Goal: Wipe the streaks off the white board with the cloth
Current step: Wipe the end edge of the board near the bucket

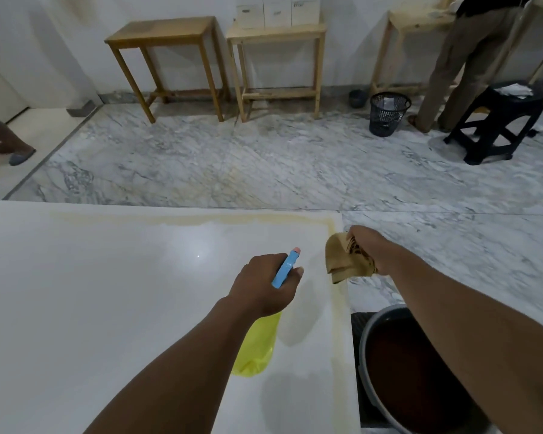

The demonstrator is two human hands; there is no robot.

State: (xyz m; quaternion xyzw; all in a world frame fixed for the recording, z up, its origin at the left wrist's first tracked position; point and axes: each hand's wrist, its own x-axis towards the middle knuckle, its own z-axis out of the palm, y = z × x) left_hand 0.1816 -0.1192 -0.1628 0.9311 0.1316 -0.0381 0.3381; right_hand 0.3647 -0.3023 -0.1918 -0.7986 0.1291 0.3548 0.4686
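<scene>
The white board (107,292) lies flat in front of me, with yellowish-brown streaks (185,218) along its far edge and down its right edge. My left hand (264,285) holds a spray bottle (256,343) with a yellow body and a blue nozzle, pointed toward the far right corner. My right hand (365,247) grips a bunched tan cloth (337,261) just above the board's right edge, near that corner.
A grey bucket (365,336) of dark liquid stands on the floor by the board's right side, under my right arm. Two wooden tables (166,36), a black mesh bin (387,112), a black stool (499,120) and a standing person (461,57) are along the far wall.
</scene>
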